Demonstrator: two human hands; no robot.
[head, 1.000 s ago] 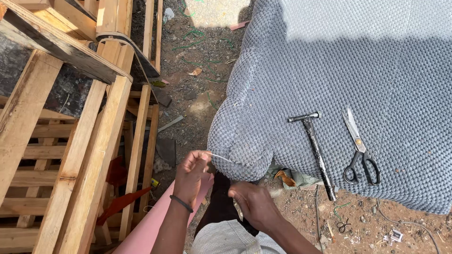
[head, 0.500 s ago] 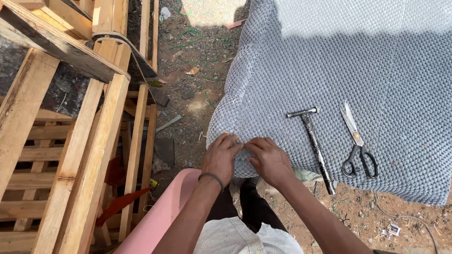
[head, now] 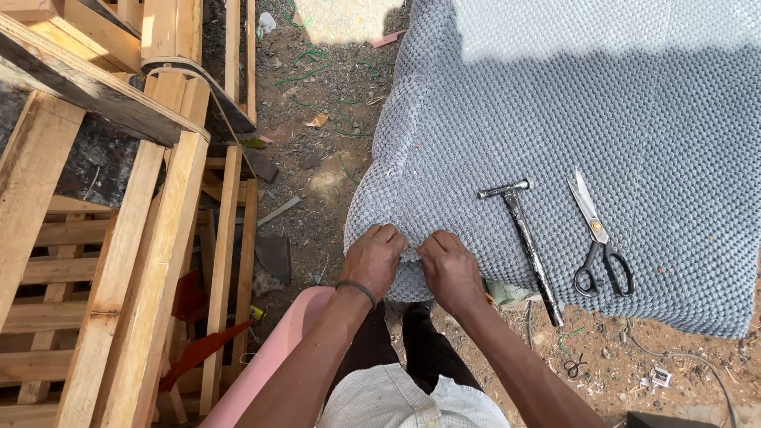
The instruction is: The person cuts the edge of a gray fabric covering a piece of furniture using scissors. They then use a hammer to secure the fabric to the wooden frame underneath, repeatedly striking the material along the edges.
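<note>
Grey knobbly woven upholstery fabric, stretched over a padded form on the dirt ground, is at the edge-gathering step. Left hand and right hand sit side by side at its near edge, fingers curled tight, pinching a fold. Steel hammer and black-handled scissors lie on the fabric just beside; fixing the fold likely calls for one freed hand.
</note>
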